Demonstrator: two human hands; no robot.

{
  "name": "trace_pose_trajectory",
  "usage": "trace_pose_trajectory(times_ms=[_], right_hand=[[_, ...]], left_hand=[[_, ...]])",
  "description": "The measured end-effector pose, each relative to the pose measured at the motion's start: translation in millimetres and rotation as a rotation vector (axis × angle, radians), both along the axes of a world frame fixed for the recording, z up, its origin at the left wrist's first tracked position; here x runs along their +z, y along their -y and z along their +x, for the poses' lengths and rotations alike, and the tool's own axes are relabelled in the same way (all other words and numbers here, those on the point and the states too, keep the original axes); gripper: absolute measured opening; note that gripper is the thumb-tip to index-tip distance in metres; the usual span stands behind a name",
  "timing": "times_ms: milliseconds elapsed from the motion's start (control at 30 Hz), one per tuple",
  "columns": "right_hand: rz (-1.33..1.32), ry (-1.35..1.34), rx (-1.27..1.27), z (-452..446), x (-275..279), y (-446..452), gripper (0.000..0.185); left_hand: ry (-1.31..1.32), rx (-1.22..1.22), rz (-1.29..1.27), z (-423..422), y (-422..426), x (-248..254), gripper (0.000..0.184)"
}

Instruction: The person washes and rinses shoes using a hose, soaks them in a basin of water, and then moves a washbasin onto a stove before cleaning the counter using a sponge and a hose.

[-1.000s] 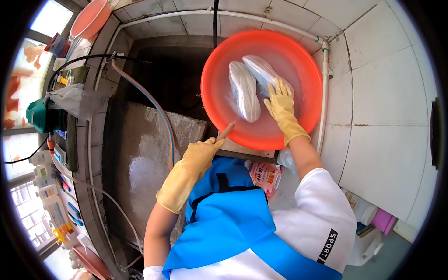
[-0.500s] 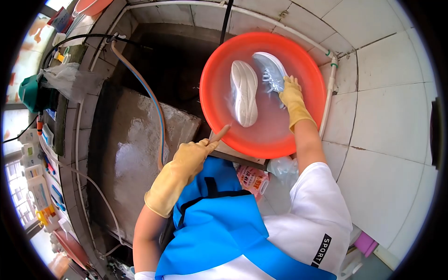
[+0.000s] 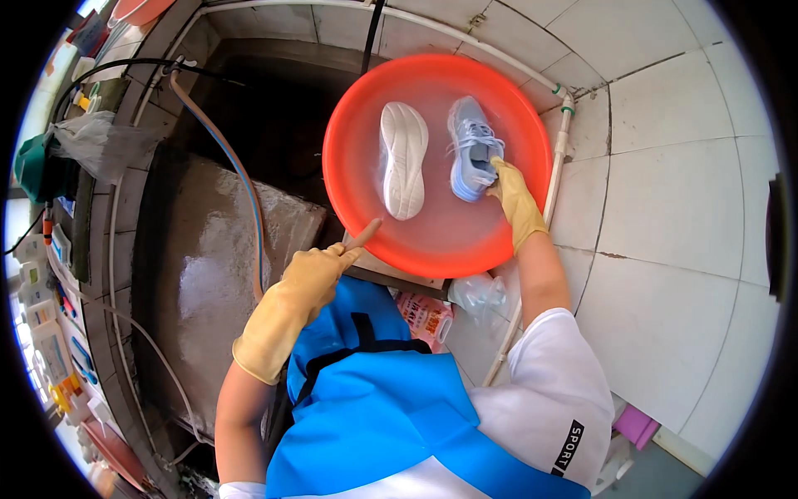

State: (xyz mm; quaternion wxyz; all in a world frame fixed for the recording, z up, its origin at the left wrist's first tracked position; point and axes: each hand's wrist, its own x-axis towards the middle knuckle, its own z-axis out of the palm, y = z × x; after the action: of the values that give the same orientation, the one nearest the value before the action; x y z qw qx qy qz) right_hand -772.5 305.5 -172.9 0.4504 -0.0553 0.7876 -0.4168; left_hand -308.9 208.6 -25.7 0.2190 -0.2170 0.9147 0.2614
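Left hand [image 3: 309,281] clenched round brown handle [image 3: 364,234] near basin's [image 3: 334,145] seven-o'clock rim. Right hand [image 3: 517,204] grasping blue shoe [image 3: 470,137], four o'clock. Upturned shoe [image 3: 405,162], nine. Open water [image 3: 455,231], six.

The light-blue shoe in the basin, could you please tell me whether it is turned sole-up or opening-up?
Opening-up: the light-blue shoe, held by the right hand, shows its laces and opening.
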Motion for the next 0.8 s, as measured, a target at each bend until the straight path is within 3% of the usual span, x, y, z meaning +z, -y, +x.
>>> trace_pose_trajectory(times_ms=[100, 200, 267, 300, 367, 400, 500, 567, 600, 733, 800], right_hand=[[-0.171, 0.068, -0.216, 4.2, 4.4, -11.7, 0.033], [0.031, -0.151, -0.11, -4.5, 10.8, -17.1, 0.039], [0.04, -0.55, -0.09, 7.8, 34.6, -19.5, 0.041], [0.04, -0.55, -0.089, 17.8, 41.2, -19.2, 0.041], [-0.173, -0.846, 0.059, 48.5, 51.4, -17.0, 0.045], [-0.031, -0.912, 0.143, 72.4, 63.7, -16.5, 0.048], [0.259, -0.819, 0.413, 116.4, 92.2, -7.9, 0.056], [0.226, -0.961, 0.376, 117.5, 53.3, -19.7, 0.057], [0.189, -1.104, 0.337, 124.2, 54.3, -17.7, 0.058], [0.182, -1.264, 0.421, 154.9, 63.2, -4.4, 0.065], [0.023, -1.153, 0.517, 182.6, 56.5, 9.9, 0.069]], left_hand=[[0.016, 0.004, 0.002, -4.0, 0.4, 0.6, 0.069], [0.013, -0.009, 0.014, -1.9, 2.5, -4.3, 0.07], [-0.002, -0.022, 0.004, 0.2, 2.8, -4.8, 0.071], [-0.015, -0.03, -0.009, 0.8, 2.6, -5.0, 0.071], [-0.03, -0.034, -0.017, 0.0, 1.9, -3.3, 0.072], [-0.016, -0.032, -0.02, -1.8, 2.1, 1.7, 0.072], [-0.001, -0.032, -0.025, -2.3, 0.4, 2.8, 0.072], [-0.001, -0.036, -0.029, -1.8, -0.2, 1.8, 0.072], [-0.004, -0.036, -0.034, -1.6, -0.1, 1.4, 0.071], [-0.031, -0.022, -0.038, -0.3, -1.6, -6.5, 0.071], [-0.047, -0.032, -0.052, 1.7, -2.9, -9.7, 0.071]])
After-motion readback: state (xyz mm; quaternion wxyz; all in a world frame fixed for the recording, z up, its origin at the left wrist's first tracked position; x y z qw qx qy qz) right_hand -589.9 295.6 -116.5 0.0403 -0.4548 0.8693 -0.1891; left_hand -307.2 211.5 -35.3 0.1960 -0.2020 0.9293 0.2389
